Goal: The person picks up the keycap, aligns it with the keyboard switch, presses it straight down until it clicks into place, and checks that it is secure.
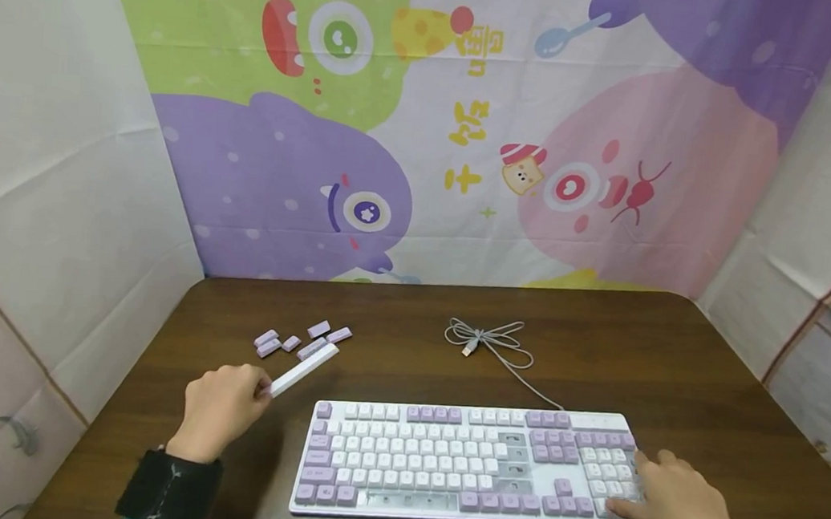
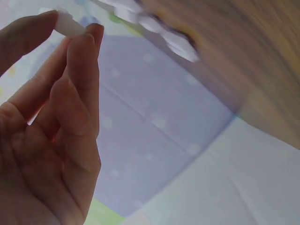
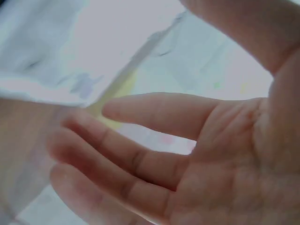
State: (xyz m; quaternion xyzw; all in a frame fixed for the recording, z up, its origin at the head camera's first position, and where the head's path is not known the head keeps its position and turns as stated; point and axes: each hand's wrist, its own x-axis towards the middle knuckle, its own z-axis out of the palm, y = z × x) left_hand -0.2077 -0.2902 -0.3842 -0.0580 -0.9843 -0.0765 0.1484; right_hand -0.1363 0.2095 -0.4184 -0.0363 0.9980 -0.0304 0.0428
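Note:
My left hand [image 1: 222,408] pinches a long white space bar keycap [image 1: 304,370] by one end, thumb against fingers, above the table left of the keyboard. In the left wrist view the keycap [image 2: 70,24] shows between thumb and fingertips. A white and purple keyboard [image 1: 409,499] lies flat, with bare switch slots along its bottom row and at the right of its main block. My right hand [image 1: 684,503] rests at the keyboard's right end, thumb over the number pad. In the right wrist view its fingers [image 3: 154,112] are spread and loosely extended.
Several loose purple keycaps [image 1: 319,330] lie on the brown table [image 1: 379,361], beyond my left hand. A grey USB cable [image 1: 478,336], bundled in loops, runs from the keyboard's back edge. A cartoon cloth [image 1: 422,171] hangs behind the table.

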